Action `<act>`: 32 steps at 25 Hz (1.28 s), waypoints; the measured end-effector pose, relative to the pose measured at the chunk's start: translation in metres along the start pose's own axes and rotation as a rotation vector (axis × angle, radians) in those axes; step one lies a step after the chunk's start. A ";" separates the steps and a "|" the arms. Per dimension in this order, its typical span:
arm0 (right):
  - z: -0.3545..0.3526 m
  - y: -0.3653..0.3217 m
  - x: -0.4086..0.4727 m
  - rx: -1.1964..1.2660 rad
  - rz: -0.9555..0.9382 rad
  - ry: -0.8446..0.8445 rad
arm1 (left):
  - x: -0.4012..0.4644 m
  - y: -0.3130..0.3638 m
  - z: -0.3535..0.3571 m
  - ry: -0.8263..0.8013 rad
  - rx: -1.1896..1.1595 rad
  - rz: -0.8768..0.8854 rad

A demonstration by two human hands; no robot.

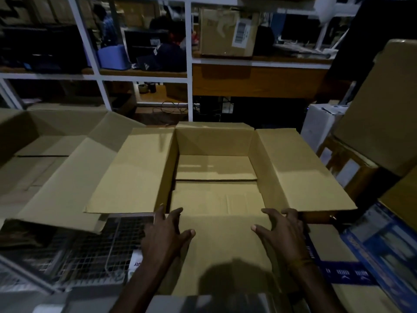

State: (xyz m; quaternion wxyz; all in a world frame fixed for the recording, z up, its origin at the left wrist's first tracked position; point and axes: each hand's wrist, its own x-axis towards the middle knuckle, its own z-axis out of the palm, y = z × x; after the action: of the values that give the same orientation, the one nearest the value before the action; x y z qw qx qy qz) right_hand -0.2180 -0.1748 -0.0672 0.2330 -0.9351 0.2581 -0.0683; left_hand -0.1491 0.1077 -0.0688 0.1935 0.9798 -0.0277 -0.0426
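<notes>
Cardboard box (214, 143) should be light, stiff and easily creased; take it by the walls. Left hand (165, 231) and right hand (283, 229) press the near flap (225, 242), fingers spread, gripping nothing.

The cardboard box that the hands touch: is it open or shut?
Open. The cardboard box has its side flaps spread outward, and its bare floor shows.

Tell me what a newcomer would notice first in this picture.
An empty, open cardboard box fills the centre, its side flaps spread wide. The left hand and the right hand rest on its near flap, low in the view. A second open box sits at the left.
</notes>
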 end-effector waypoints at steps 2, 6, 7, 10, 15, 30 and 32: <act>0.003 0.006 0.002 0.069 -0.041 0.034 | 0.004 -0.002 0.011 0.091 -0.031 0.043; 0.011 0.013 0.012 0.171 -0.042 0.107 | 0.013 0.001 0.026 0.261 -0.126 0.071; 0.014 0.014 0.014 0.170 -0.028 0.109 | 0.014 0.003 0.029 0.289 -0.152 0.066; 0.024 0.022 0.019 0.203 -0.092 0.205 | 0.016 0.008 0.032 0.375 -0.188 0.077; 0.029 0.013 0.015 0.195 -0.164 0.329 | 0.021 0.007 0.022 0.474 -0.268 0.133; 0.003 -0.145 -0.117 0.191 -0.048 0.750 | 0.027 -0.087 -0.115 0.581 -0.558 0.490; 0.000 -0.165 -0.136 0.181 -0.060 0.788 | 0.019 -0.105 -0.133 0.582 -0.590 0.514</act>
State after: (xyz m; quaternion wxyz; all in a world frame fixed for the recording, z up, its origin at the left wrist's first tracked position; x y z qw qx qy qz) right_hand -0.2604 0.0210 0.0096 0.1954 -0.8203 0.2932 -0.4505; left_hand -0.1132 0.2534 0.0123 0.4670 0.8157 -0.2004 0.2762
